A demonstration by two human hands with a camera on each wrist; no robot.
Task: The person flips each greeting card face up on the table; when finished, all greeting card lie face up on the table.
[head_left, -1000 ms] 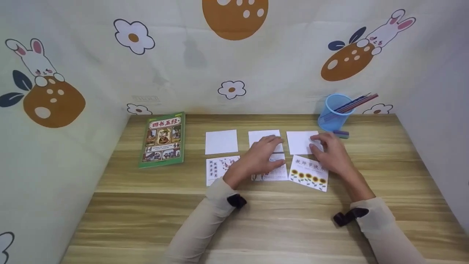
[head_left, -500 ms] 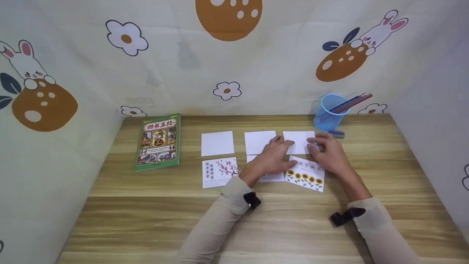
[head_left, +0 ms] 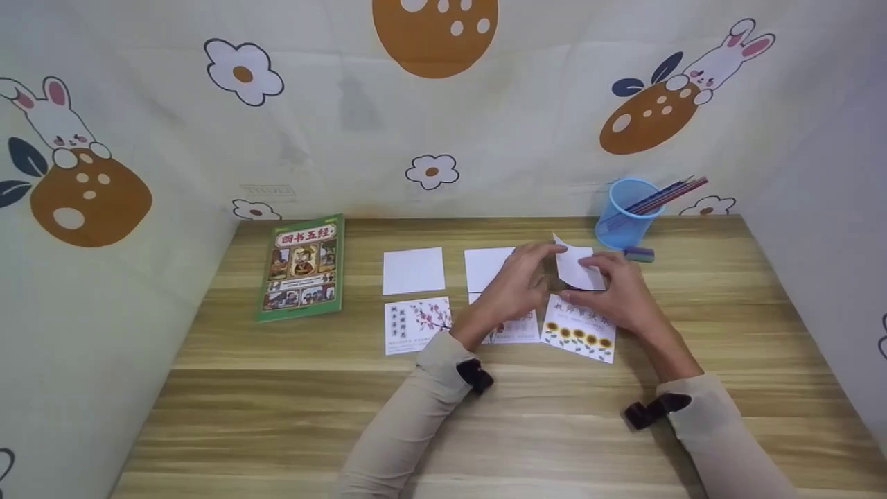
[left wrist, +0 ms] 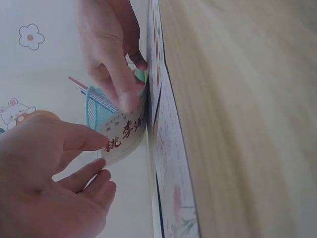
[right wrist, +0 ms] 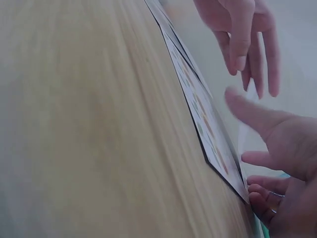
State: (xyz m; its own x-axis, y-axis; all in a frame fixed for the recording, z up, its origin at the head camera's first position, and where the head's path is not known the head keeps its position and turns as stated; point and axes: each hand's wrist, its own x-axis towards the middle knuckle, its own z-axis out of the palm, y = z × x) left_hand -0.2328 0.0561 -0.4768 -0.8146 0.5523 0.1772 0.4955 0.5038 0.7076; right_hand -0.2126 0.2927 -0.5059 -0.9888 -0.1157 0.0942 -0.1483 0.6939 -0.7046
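In the head view my left hand (head_left: 516, 281) pinches the left edge of a small white card (head_left: 574, 267), which is raised and curved. The left wrist view shows red characters on the card's (left wrist: 130, 130) other face, at the left fingertips. My right hand (head_left: 619, 291) is at the card's right side, fingers touching its face and thumb spread away below it. Just in front lies a card with sunflowers (head_left: 578, 333). The left hand partly covers a blank card (head_left: 485, 267) and a printed card (head_left: 521, 329) below it.
To the left lie another blank card (head_left: 413, 270) and a card with pink blossoms (head_left: 416, 326). A green book (head_left: 301, 267) is at the far left. Behind the right hand stand a blue mesh cup (head_left: 627, 222) of pencils and a small dark cylinder (head_left: 639, 254).
My left hand has moved right from the middle blank card to the right one. That card's left edge has come up off the table. The right thumb has spread away from it.
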